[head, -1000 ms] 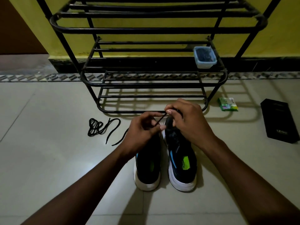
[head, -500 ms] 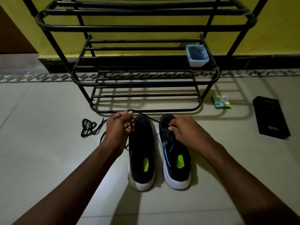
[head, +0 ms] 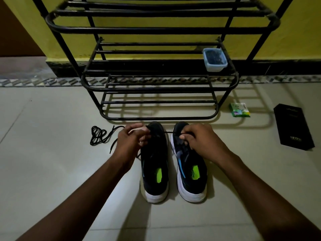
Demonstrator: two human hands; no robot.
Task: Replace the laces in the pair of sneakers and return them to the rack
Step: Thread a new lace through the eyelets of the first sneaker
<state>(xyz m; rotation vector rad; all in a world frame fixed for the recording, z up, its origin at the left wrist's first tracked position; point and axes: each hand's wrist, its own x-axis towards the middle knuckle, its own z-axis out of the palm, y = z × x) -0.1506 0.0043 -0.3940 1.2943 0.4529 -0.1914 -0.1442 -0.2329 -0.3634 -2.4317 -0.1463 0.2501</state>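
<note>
At frame centre, the left hand [head: 131, 143] and right hand [head: 199, 140] each pinch a thin black lace [head: 168, 132] stretched taut above two dark white-soled sneakers [head: 189, 164].

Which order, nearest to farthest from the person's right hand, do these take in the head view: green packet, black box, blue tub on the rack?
From the right hand:
1. Green packet, on the floor by the rack's right foot.
2. Blue tub, up on the rack's middle shelf.
3. Black box, on the floor, far right.
</note>
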